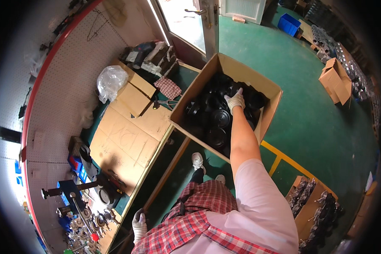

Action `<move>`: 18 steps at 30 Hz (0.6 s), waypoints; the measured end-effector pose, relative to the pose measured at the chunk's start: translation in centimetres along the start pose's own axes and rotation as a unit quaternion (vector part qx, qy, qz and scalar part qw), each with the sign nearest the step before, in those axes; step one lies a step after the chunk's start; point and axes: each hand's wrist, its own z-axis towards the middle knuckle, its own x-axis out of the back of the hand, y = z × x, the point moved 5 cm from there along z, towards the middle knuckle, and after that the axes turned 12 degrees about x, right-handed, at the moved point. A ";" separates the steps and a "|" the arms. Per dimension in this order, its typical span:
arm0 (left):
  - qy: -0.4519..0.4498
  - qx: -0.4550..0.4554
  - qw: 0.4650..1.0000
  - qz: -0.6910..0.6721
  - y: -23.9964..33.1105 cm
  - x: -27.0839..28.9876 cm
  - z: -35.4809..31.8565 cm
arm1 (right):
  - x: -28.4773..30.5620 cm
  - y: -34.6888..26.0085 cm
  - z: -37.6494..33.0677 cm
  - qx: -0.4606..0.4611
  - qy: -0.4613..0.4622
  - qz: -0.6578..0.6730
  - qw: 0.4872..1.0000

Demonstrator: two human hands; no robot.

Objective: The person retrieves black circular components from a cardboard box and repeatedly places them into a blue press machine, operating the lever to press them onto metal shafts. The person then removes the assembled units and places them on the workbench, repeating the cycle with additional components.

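My right hand (236,100), in a pale knitted glove with the fingertips out, reaches into a large open cardboard box (271,111). Its thumb and fingers are spread over the black round parts (219,118) piled inside; some look like ribbed discs or caps. Whether the fingers touch one of them is hard to make out. Low in the picture, beside the workbench's front edge, is my left hand (139,224), in a similar glove. Its fingers appear loosely extended, with no object visible in them.
Flattened cardboard (125,137) covers the workbench at left, with pliers (168,102), a checked cloth (168,88) and a clear plastic bag (111,80). A bench press (76,190) stands nearer. Boxes of metal parts (310,207) lie right; a blue bin (288,24) sits far off.
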 end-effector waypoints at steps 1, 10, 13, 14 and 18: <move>-0.015 -0.044 0.998 0.031 0.4 -1.0 2.2 | -0.5 -0.3 0.5 0.030 -0.005 0.009 0.999; -0.310 -0.247 0.907 0.142 25.8 -28.3 4.6 | 3.9 2.0 -2.4 0.153 0.031 0.273 0.949; -0.401 -0.249 0.868 0.153 31.5 -36.4 3.6 | 9.1 -4.2 -10.1 0.244 -0.004 0.269 0.931; -0.465 -0.210 0.859 0.047 32.8 -39.0 3.0 | 10.8 -7.6 -13.3 0.288 -0.006 0.219 0.932; -0.455 -0.334 0.817 0.119 33.7 -44.4 2.3 | 10.9 -12.8 -21.3 0.391 0.058 -0.027 0.918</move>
